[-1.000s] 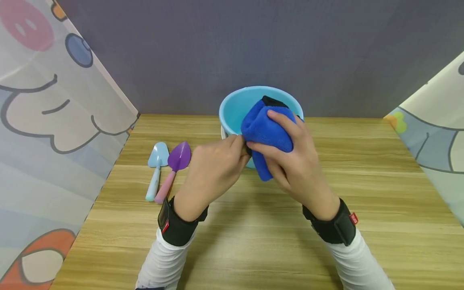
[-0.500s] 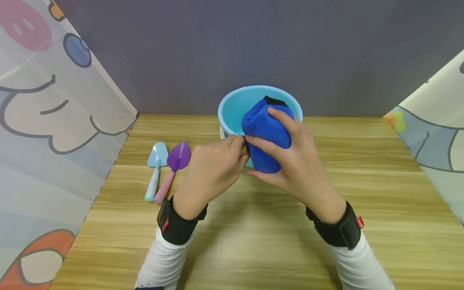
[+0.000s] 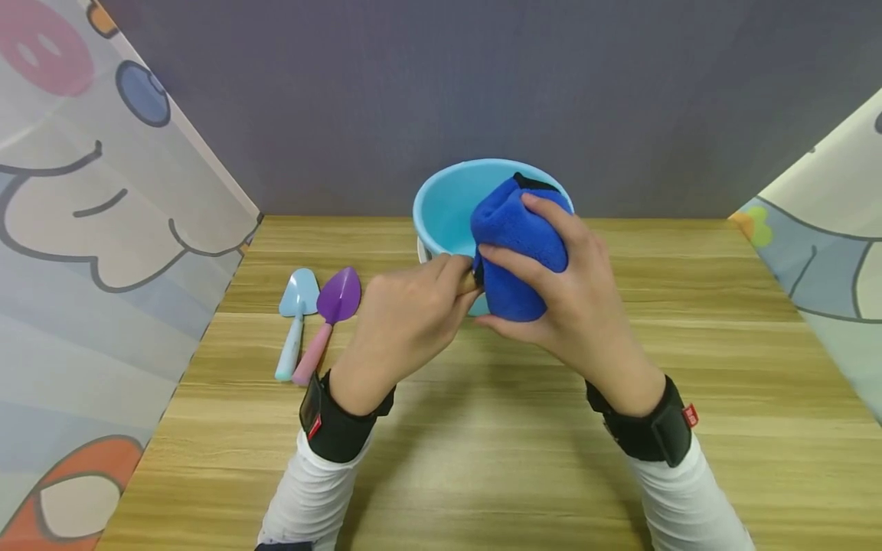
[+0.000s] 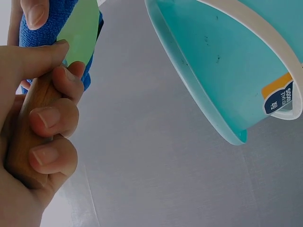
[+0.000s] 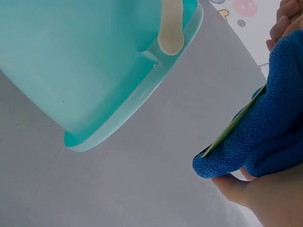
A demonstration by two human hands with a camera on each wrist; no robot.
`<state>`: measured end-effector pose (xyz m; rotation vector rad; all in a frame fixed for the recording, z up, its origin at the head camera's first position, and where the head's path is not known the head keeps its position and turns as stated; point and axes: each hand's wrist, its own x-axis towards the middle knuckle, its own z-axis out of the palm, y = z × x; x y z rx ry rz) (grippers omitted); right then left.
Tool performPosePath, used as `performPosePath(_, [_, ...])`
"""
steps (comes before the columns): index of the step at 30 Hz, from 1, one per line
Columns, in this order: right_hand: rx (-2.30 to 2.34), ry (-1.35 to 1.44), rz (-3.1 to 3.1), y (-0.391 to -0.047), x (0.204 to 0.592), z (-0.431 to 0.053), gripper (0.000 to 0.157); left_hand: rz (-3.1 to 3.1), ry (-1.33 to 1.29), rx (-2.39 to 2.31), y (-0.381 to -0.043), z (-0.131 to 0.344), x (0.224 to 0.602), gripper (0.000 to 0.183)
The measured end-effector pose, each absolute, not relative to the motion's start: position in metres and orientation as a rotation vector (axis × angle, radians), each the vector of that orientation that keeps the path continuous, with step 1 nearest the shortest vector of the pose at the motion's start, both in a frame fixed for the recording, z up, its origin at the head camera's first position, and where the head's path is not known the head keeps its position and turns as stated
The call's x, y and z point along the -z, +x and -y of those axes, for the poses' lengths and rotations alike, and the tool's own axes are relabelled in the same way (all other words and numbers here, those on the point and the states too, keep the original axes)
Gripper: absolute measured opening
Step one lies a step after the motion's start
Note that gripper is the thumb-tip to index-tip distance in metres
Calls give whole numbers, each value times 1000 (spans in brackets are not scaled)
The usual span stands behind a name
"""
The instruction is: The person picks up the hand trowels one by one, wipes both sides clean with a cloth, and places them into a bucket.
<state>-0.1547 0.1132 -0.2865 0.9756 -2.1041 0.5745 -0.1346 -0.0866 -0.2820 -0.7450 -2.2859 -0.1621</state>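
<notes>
My left hand [image 3: 413, 314] grips the wooden handle [image 4: 20, 151] of a trowel, its fingers curled round the wood. The light green blade [image 4: 81, 30] shows between folds of a blue cloth [image 3: 513, 237] with black edging. With my right hand [image 3: 579, 283] I hold this cloth round the blade, fingers spread over it and thumb below. In the right wrist view only a thin green edge [image 5: 232, 126] of the blade sticks out of the cloth. Both hands overlap the near side of a light blue bucket [image 3: 444, 207] in the head view.
Left of the hands, a light blue trowel [image 3: 300, 295] and a purple trowel [image 3: 341, 297] with a pink handle lie side by side on the wooden table [image 3: 482, 467]. A white carrying handle [image 4: 265, 30] hangs on the bucket. Behind it rises a grey panel [image 3: 331, 107].
My right hand has shifted its hold on the cloth, drawing in the hanging end, and moved slightly right and up with it. My left hand has stayed nearly still on the handle.
</notes>
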Motion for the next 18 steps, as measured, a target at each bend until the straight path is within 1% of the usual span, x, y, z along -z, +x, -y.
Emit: performPosePath(18, [-620,934,2141,-156,282,-119,79,2285,-749,171,-135,88,281,24])
